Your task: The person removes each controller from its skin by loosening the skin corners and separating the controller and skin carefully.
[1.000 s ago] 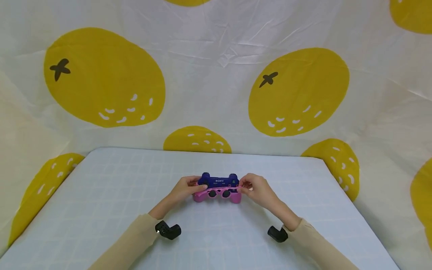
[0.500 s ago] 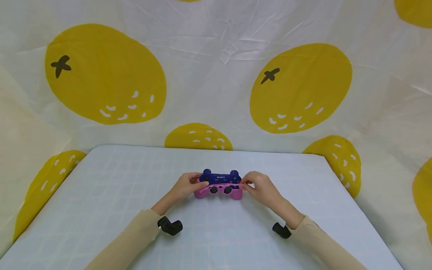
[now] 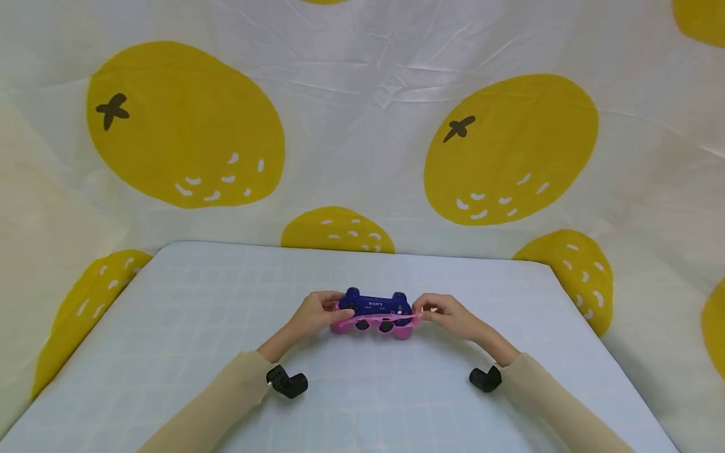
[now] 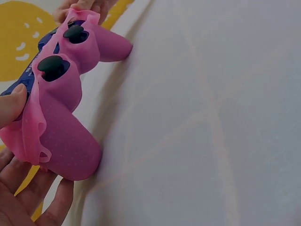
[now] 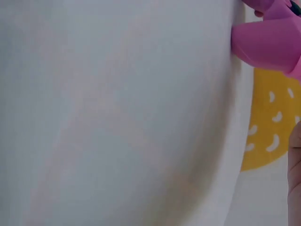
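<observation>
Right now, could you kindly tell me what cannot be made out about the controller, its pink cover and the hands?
Head view: underside of the controller, turned away from the camera.
Head view: lettering below SONY, too small to read.
Left wrist view: part of the left hand, cut by the left edge.
Right wrist view: most of the right hand and pink cover, cut by the right edge.

Table (image 3: 374, 409): pale, faint grid lines; I see rounded far corners.
Backdrop (image 3: 351, 145): white cloth, creased, rising beyond the table's far edge.
Yellow fruits (image 3: 187, 126): printed on the backdrop; I count two with dark crosses (image 3: 112, 111), white flecks.
</observation>
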The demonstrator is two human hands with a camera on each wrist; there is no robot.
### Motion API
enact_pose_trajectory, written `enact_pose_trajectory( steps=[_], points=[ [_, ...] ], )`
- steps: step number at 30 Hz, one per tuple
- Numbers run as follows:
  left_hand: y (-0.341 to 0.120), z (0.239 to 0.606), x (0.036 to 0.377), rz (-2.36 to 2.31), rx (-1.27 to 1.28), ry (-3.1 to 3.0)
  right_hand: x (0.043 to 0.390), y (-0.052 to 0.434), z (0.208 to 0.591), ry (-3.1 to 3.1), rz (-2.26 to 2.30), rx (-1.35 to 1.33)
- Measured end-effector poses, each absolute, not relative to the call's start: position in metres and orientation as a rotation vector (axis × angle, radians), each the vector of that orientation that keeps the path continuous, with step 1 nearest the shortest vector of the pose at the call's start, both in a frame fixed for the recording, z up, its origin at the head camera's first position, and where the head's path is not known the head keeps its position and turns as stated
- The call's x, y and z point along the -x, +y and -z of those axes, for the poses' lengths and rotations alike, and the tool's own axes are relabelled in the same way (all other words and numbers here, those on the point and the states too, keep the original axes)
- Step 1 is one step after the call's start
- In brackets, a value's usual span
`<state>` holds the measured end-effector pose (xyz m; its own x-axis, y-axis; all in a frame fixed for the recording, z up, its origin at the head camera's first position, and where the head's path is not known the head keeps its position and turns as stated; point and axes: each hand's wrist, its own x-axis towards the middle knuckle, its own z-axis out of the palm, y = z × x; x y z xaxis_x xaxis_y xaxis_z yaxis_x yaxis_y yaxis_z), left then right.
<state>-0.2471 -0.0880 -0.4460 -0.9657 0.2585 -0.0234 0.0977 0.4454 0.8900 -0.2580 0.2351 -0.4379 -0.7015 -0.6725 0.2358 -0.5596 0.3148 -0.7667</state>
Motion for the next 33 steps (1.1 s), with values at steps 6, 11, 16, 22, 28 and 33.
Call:
enact_pose_trajectory(
  steps=[6, 11, 16, 22, 28, 33],
  points=[
    [-0.088, 0.446, 0.245, -1.538, -0.346, 2.537, 0.262, 0.237, 0.435, 2.333, 1.236, 1.13],
    [-0.089, 0.446, 0.243, -1.543, -0.381, 2.546, 0.263, 0.24, 0.435, 2.308, 1.148, 1.141],
    [-0.09, 0.447, 0.244, -1.546, -0.402, 2.544, 0.26, 0.241, 0.437, 2.379, 1.071, 1.172],
    [-0.09, 0.449, 0.244, -1.556, -0.37, 2.543, 0.253, 0.238, 0.439, 2.454, 1.008, 1.278],
    [-0.089, 0.448, 0.242, -1.561, -0.367, 2.57, 0.246, 0.234, 0.441, 2.535, 1.043, 1.27],
    [-0.087, 0.447, 0.241, -1.568, -0.345, 2.583, 0.24, 0.231, 0.445, 2.699, 1.077, 1.222]
  ],
)
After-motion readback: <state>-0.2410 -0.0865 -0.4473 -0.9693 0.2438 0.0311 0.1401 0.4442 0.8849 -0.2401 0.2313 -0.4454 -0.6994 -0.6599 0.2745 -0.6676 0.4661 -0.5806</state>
